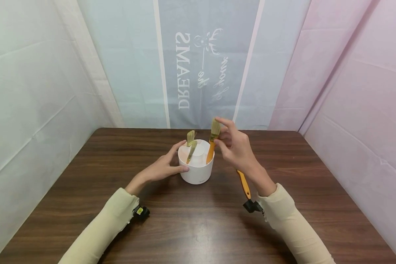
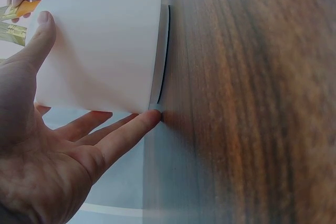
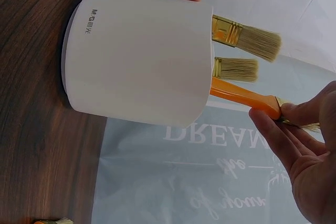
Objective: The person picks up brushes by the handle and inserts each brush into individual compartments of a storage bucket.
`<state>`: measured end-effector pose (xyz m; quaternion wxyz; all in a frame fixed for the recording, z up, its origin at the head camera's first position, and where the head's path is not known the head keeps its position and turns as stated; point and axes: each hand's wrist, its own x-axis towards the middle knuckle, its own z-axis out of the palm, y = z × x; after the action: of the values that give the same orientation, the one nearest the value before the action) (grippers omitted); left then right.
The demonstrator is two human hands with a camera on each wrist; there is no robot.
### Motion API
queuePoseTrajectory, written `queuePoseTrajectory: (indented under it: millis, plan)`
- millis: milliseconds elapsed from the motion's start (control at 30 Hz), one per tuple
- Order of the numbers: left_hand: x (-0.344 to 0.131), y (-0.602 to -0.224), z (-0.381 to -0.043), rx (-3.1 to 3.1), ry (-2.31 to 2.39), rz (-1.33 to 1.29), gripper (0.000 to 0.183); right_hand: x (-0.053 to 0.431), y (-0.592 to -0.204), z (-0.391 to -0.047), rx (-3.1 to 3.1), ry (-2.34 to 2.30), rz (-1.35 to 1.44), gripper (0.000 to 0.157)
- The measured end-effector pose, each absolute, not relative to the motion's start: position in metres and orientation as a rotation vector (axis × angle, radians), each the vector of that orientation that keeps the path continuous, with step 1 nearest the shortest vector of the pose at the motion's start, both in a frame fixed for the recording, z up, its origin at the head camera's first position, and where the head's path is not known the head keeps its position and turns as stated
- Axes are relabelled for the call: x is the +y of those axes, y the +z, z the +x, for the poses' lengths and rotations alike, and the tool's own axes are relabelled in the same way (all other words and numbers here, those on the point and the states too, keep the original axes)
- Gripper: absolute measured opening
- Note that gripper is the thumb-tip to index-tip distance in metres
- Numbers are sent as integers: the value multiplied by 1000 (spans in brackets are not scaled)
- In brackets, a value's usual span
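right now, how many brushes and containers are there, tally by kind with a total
White container: 1
Brushes: 4 (held brush and two loose brushes in the container, one table brush lying apart)
Total: 5

On my head feed, a dark wood-grain table [image 1: 191, 227] spreads below centre, a patch of glare [image 1: 202, 234] at 6 o'clock. At 12 I see a blue-grey cloth [image 1: 194, 62] with DREAMS [image 1: 183, 71] running bottom to top, plus an antlered head [image 1: 206, 41]. White stripes [image 1: 161, 64] run at 11 and 1. Creased sheets hang either side: whitish [image 1: 29, 91] at 10, pinkish [image 1: 359, 95] at 2.
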<state>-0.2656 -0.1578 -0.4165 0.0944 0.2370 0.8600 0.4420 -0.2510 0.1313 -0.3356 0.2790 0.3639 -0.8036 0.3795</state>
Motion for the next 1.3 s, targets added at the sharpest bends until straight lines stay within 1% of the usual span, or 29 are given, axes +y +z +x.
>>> queuePoseTrajectory:
  millis: [1300]
  plan:
    - [-158,-418,-267,2556,1302,707,99,128,-339,-252,-2210,1002,996,70]
